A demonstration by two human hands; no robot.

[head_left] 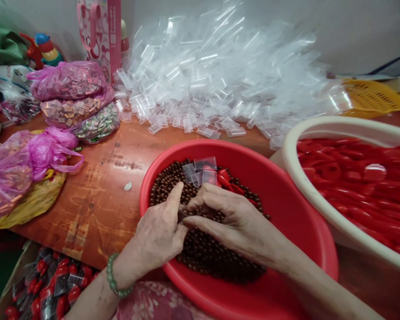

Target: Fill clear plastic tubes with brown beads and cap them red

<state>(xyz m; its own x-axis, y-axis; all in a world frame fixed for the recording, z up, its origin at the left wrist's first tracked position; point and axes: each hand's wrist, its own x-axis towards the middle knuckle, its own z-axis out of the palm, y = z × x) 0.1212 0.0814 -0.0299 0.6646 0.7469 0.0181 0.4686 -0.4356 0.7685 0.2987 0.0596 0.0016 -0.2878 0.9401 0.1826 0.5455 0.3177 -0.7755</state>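
Over the red basin [320, 240], my left hand [160, 231] and my right hand [235, 218] meet at the fingertips. Between them they pinch a small clear plastic case [190, 211], mostly hidden by the fingers; what is inside it I cannot make out. Shiny dark brown beads [220, 260] fill the left part of the basin below the hands. Just beyond my right fingers, a few empty clear cases [205, 164] and several red plastic pieces [229, 181] lie on the beads.
A big heap of clear plastic cases [213, 80] lies at the back. On the right, a white basin [291, 151] holds red plastic pieces, near a yellow basket [373, 95]. Pink bags [70, 82] stand left. A box at lower left holds red-capped cases [55, 284].
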